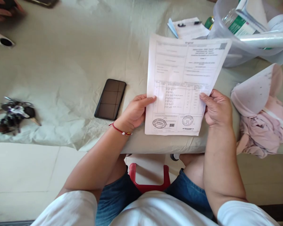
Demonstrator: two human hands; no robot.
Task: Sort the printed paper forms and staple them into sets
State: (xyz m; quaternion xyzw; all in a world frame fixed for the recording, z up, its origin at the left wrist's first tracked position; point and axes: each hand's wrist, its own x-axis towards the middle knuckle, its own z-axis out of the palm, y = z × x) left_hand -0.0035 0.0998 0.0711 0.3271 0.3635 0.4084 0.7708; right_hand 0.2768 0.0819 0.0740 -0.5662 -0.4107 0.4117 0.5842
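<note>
1 printed form pinched at both lower edges, held above the tabletop edge.

Left hand grip pressed on the sheet's left edge, thumb on top; right hand grip pinching the right edge. 2 round stamps seen near the bottom, print too blurred to read. Beside: 1 dark phone, 1 bunch of keys, 1 pink cloth, 1 clear tub cut off at the top, 1 clipboard partly hidden behind the sheet.
</note>
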